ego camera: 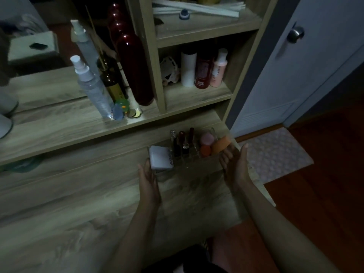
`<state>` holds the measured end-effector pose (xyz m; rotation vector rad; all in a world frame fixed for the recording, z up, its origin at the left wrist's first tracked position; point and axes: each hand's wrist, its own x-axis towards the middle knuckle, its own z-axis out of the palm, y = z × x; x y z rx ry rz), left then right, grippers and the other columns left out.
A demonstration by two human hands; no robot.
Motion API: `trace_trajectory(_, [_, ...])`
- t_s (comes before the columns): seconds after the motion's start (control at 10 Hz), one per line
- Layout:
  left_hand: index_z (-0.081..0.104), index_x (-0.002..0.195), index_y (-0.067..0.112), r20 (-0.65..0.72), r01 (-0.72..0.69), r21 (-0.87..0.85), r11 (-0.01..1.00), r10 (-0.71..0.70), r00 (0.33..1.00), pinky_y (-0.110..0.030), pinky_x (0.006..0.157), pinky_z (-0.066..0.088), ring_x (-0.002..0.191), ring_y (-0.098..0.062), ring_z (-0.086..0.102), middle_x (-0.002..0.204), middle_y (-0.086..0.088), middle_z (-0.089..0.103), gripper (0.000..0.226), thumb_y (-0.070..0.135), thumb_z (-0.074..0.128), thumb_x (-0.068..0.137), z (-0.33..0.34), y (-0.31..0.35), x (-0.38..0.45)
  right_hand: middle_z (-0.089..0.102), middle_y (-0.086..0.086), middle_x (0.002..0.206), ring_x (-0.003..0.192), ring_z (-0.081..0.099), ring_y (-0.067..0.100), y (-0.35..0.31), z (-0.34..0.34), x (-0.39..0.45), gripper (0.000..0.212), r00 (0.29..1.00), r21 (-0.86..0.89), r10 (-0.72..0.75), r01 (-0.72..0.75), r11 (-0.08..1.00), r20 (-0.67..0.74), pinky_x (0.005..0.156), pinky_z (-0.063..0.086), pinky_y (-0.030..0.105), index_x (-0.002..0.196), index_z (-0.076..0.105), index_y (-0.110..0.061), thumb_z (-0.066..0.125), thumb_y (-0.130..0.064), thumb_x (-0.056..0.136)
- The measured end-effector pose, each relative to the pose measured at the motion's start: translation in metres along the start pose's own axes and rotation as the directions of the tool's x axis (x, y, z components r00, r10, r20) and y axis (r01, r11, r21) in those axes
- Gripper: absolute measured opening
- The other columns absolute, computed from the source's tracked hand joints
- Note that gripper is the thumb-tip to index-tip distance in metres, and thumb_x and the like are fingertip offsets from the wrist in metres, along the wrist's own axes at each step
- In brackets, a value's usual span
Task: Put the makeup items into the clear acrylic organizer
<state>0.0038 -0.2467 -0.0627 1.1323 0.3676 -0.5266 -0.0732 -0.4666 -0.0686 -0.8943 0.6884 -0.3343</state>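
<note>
Both hands are sitting at either end of the clear acrylic organizer point(189, 154) on the wooden tabletop point(78, 203): the left hand point(148, 180) is reaching to its left end with fingers stretched out flat and together, fingertips touching the white square compact point(160, 157) that's lying at that end, and the right hand point(235, 164) is cupping loosely at its right end, palm facing inward, fingers relaxed and not gripping anything. Inside the organizer, dark red lipsticks point(182, 143) are standing upright in the middle slots, and a pink sponge point(206, 139), an orange sponge point(221, 144) and a smaller red-orange one point(205, 151) are filling the right side. It's pretty dim, so whether the compact is fully inside the organizer is hard to tell.
</note>
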Motion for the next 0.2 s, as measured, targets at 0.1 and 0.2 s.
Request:
trace_trajectory(0.1, [0.042, 0.137, 0.018, 0.013, -0.015, 0.011, 1.0, 0.015, 1.0, -0.03, 0.083, 0.044, 0.11, -0.016, 0.059, 0.127, -0.006, 0.057, 0.059, 0.049, 0.012, 0.098, 0.0002, -0.0011, 0.0017, 0.036, 0.012, 0.15, 0.123, 0.049, 0.016, -0.0046, 0.0009, -0.0001, 0.072, 1.0, 0.012, -0.006, 0.006, 1.0, 0.012, 0.102, 0.038, 0.032, 0.145, 0.023, -0.019, 0.014, -0.064, 0.09])
trace_trajectory(0.2, [0.057, 0.117, 0.029, -0.044, -0.107, 0.206, 0.973, 0.118, 0.992, -0.04, 0.084, 0.048, 0.103, -0.013, 0.063, 0.122, -0.006, 0.061, 0.048, 0.05, 0.018, 0.098, -0.0036, -0.0024, -0.0065, 0.044, 0.009, 0.144, 0.13, 0.044, 0.022, -0.0108, -0.0038, -0.0077, 0.071, 1.0, 0.065, 0.004, -0.004, 0.998, 0.004, 0.113, 0.03, 0.044, 0.142, 0.031, -0.019, 0.016, -0.065, 0.09])
